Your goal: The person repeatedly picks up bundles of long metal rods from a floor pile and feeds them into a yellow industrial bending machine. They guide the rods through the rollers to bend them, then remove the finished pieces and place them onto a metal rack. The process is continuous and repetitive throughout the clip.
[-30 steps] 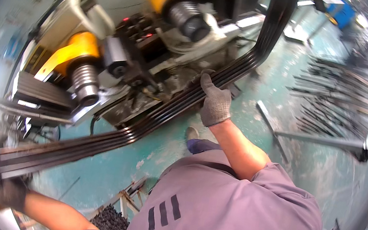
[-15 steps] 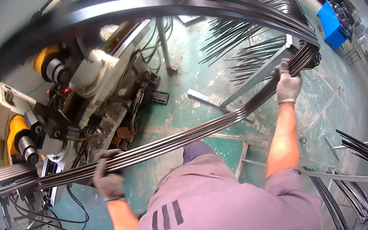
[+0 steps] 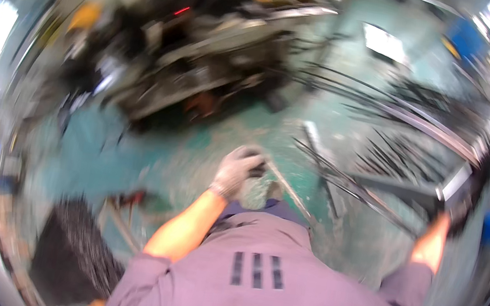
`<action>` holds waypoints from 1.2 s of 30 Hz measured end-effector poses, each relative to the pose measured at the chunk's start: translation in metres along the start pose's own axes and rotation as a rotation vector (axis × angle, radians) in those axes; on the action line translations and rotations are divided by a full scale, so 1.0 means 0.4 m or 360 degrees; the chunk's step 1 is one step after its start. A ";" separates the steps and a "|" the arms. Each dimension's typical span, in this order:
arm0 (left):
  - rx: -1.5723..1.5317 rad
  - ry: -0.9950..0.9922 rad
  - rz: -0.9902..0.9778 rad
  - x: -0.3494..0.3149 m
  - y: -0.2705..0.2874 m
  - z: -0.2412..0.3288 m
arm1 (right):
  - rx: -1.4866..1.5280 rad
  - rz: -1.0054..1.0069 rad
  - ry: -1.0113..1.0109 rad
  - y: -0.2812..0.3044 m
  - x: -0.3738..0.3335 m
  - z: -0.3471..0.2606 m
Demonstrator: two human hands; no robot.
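Bars (image 3: 429, 128) reach across rack (image 3: 401, 189), right hand (image 3: 455, 221) at its near right corner, left hand (image 3: 241, 169) beyond its left edge, each grip blurred past telling; best ease them slowly, ends level.

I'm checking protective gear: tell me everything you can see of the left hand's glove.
The glove on the left hand looks like soft fabric, pale grey over the back and darker at the fingers. It ends at the wrist, where bare forearm begins. Its fingers are curled, toward the right, near the picture's middle. Blur hides whether it grips anything.
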State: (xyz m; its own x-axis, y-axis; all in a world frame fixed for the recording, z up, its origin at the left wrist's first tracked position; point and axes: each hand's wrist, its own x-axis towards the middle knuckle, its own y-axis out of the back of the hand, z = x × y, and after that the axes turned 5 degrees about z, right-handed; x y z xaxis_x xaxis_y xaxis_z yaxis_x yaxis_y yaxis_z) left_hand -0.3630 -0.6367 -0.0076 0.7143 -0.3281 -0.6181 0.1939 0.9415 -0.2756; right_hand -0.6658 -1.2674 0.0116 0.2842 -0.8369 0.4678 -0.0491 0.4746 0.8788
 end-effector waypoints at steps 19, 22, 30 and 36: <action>0.0265 -0.1045 0.1718 -0.528 0.532 -0.025 | 0.0663 -0.1496 0.1486 0.021 -1.051 -0.583; 0.0413 -0.1201 0.2089 -0.689 0.711 -0.062 | 0.1152 -0.1194 0.2163 0.121 -1.229 -0.881; 0.0467 -0.1016 0.3306 -1.100 1.076 -0.333 | 0.1945 -0.1601 0.2851 1.121 -1.679 -1.250; 0.0203 -0.1230 0.3255 -1.101 1.101 -0.433 | 0.1702 -0.1109 0.3742 1.496 -2.115 -1.216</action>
State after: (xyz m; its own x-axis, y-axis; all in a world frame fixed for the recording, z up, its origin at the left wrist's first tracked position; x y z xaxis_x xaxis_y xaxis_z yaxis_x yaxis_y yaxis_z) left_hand -0.7087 -0.0909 0.0157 -0.0183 0.9028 0.4296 -0.9591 -0.1372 0.2475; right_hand -0.4697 -0.1425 0.0961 0.3721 0.9160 0.1498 0.4373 -0.3154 0.8422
